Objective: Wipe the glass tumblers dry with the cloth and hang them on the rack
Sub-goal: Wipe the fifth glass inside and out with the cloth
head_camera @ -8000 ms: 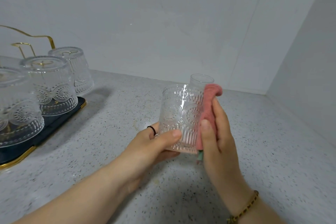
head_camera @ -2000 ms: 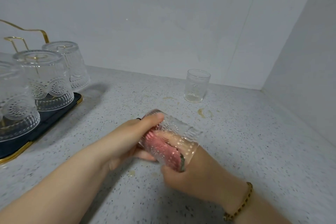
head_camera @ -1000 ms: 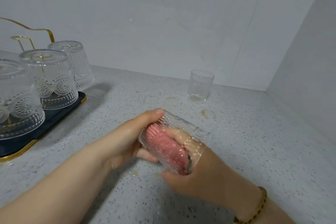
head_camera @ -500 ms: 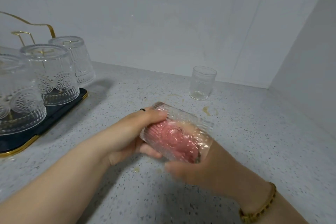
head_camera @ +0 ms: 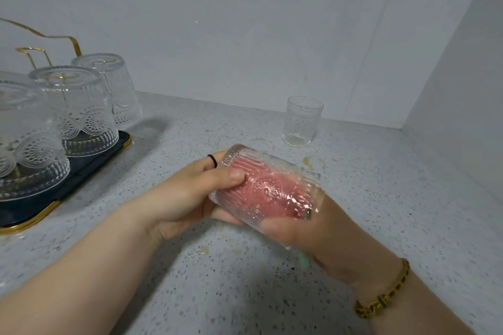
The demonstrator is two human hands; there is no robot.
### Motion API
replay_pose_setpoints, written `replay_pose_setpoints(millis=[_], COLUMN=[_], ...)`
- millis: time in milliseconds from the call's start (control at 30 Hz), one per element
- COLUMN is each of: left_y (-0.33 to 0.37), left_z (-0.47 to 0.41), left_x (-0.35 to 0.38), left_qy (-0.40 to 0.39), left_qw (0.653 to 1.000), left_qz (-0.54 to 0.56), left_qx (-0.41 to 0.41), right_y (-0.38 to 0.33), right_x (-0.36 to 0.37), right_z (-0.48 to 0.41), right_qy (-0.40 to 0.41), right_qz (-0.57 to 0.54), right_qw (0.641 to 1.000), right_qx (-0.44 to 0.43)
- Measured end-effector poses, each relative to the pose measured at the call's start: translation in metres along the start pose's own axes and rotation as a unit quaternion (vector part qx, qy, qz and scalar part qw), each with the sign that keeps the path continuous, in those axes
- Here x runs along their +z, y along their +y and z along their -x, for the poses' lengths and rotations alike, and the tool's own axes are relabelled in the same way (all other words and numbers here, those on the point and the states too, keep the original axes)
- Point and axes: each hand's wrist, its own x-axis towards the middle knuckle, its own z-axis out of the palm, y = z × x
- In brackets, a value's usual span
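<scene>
The glass tumbler (head_camera: 275, 167) lies tilted on its side in the air just above the speckled worktop (head_camera: 394, 212), thick base up and to the left, mouth down and to the right, held between both hands at the middle of the head view. The left hand (head_camera: 187, 196) has its grip closed on the base end, thumb laid across the ribbed wall and fingers curled underneath; a black ring (head_camera: 213, 160) sits on one finger. The right hand (head_camera: 318, 231) reaches into the mouth with the pink cloth (head_camera: 269, 196), which fills most of the inside and shows red through the pattern. Its grip is on the cloth; the ribbed glass blurs how the fingers inside lie, while the thumb presses the outer wall from below. A gold bracelet (head_camera: 381, 299) circles that wrist. At the left stands the rack (head_camera: 89, 163), a dark tray with a gold rim and gold wire, carrying three upturned tumblers (head_camera: 73, 106) close together. Near the back wall a small plain glass (head_camera: 302, 125) stands upright, well apart from the rack, with brownish stains (head_camera: 307, 162) on the worktop just in front of it.
</scene>
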Motion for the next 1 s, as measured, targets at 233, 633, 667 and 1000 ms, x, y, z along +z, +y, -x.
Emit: replay_pose_setpoints(millis=[233,633,667,1000], left_y=[0.005,-0.001,-0.003,-0.013], left_z=[-0.003,-0.006,-0.006,-0.006], left_x=[0.005,0.004,0.004,0.02], left_qy=[0.164,0.167,0.155,0.151], left_qw=[0.986,0.984,0.987,0.984], left_qz=[0.032,0.042,0.0,-0.084], left_qx=[0.008,0.044,0.032,0.049], right_y=[0.012,0.017,0.017,0.017], right_x=[-0.003,-0.01,-0.011,-0.013], right_z=[-0.01,-0.017,-0.017,-0.016], right_qy=[0.2,0.299,0.31,0.354], right_qz=[0.245,-0.26,-0.255,-0.234], right_qw=[0.948,0.917,0.916,0.906], right_qx=[-0.022,0.04,0.018,0.004])
